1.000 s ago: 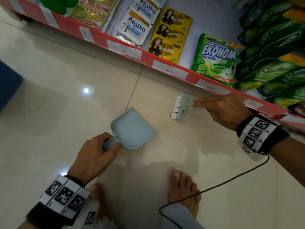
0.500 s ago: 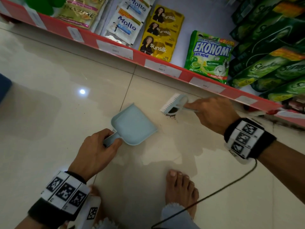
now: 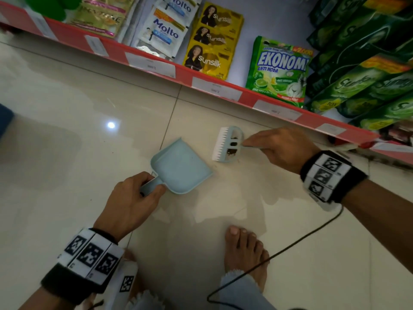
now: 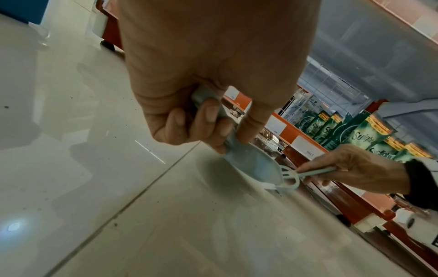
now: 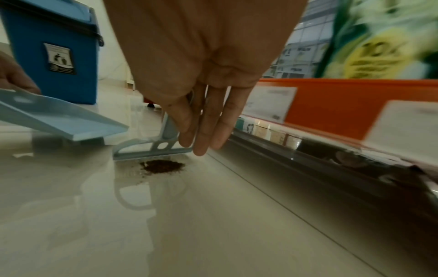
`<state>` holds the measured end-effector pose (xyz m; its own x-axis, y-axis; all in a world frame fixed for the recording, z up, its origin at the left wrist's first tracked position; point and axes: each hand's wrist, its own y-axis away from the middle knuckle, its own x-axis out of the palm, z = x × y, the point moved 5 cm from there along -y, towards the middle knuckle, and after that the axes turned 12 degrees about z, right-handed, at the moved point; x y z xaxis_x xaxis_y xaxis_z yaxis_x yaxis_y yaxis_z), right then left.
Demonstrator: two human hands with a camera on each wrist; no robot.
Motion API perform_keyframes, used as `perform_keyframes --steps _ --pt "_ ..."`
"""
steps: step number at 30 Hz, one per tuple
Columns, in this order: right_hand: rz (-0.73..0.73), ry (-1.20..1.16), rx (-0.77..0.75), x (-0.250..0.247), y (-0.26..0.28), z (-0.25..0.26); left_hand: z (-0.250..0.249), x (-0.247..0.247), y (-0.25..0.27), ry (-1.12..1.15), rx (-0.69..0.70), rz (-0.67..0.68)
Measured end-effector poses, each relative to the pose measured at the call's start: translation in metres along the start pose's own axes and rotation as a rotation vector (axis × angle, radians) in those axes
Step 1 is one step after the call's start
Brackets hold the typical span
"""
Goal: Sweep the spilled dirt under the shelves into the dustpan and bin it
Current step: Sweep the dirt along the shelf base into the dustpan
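A pale blue dustpan [image 3: 182,166] rests tilted on the tiled floor, front edge down, and my left hand [image 3: 131,198] grips its short handle [image 4: 208,105]. My right hand [image 3: 279,151] pinches the thin handle of a small blue brush [image 3: 226,145] with white bristles, just right of the pan's mouth. A little heap of dark brown dirt [image 5: 163,165] lies on the floor right behind the brush head [image 5: 151,149], showing through the holes in the brush head in the head view. The dustpan [image 5: 57,116] sits left of it, a small gap away.
A red-edged shelf [image 3: 201,83] with price tags runs along the far side, stocked with sachets and green packs. A blue bin [image 5: 52,50] stands behind the dustpan. My bare foot [image 3: 245,253] and a black cable [image 3: 279,253] are near me. A dark gap under the shelf [image 5: 331,159] lies to the right.
The brush moved left and nearer, dragging the dirt out from the shelf toward the dustpan's mouth. My left hand kept the dustpan in about the same place.
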<state>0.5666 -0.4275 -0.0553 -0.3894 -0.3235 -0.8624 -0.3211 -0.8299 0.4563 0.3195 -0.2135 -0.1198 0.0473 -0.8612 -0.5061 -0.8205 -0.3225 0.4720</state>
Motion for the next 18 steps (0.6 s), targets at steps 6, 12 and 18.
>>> perform_keyframes --steps 6,12,18 --pt "-0.163 -0.042 0.019 -0.011 0.029 -0.021 -0.005 0.003 -0.003 -0.027 0.006 0.001" --pt "-0.211 0.027 0.210 -0.015 0.010 -0.015 -0.016 0.010 -0.009 -0.061 0.033 0.029" --pt "-0.048 0.028 0.207 0.009 0.014 0.008 -0.020 0.015 -0.009 -0.057 0.033 0.045"
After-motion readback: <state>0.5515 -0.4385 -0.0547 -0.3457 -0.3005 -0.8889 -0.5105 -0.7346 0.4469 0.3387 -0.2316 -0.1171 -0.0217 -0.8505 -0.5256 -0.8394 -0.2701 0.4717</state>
